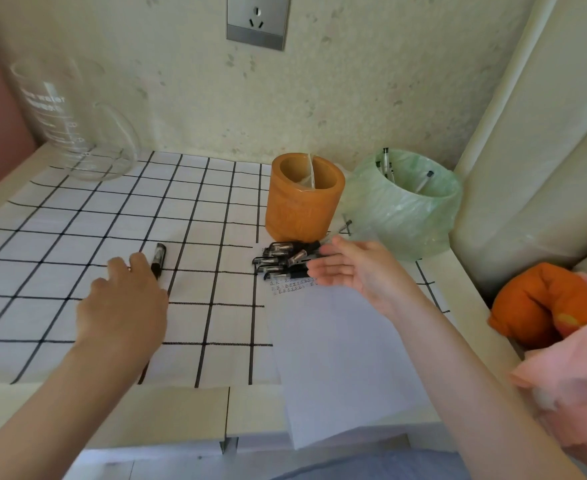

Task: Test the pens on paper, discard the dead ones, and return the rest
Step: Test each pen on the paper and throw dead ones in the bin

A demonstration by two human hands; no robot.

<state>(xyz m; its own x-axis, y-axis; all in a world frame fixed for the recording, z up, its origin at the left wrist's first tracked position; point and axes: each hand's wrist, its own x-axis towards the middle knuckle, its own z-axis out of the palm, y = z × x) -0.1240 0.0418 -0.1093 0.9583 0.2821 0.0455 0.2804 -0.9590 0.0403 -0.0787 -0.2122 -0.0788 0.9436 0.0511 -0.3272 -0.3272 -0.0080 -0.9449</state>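
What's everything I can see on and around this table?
socket: one, grey, on the wall
jug: one, clear glass, back left
cloth: one, white with black grid, over the table
holder: one, orange, back centre, no pens showing
bin: one, green liner, right of the holder
binned pens: at least three, clear and black, inside the bin
pen pile: several, black, in front of the holder
lone pen: one, black, mid cloth
paper: one sheet, white, front right
cushion: one, orange, far right
pink fabric: one, lower right
left hand: on the cloth by the lone pen
right hand: open, by the pen pile
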